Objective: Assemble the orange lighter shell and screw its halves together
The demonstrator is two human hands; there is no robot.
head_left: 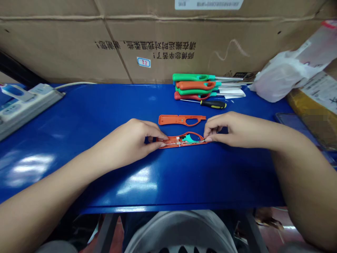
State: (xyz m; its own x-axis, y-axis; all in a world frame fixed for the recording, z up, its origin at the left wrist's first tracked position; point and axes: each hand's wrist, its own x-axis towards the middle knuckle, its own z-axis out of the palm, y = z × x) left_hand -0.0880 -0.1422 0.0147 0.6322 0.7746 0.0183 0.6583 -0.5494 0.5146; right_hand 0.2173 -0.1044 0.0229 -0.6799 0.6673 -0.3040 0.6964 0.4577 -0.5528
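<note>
An orange lighter half-shell (171,146) lies open side up on the blue table, with a clear fuel tank (171,141), a teal trigger (190,139) and thin wiring inside. My left hand (147,137) pinches its left end, thumb and fingers around the tank's end. At the opposite end, my right hand (219,129) has thumb and forefinger closed at the tip, where the wire comes out; what exactly sits between them is too small to make out. Just behind lies the matching orange cover half (170,119), untouched, its inner side up.
Several assembled green, orange and red lighters (196,85) are stacked at the back, with a black-yellow screwdriver (213,104) before them. A power strip (26,105) stands left, a white plastic bag (279,75) right. A cardboard box (79,49) walls the back of the table (184,182).
</note>
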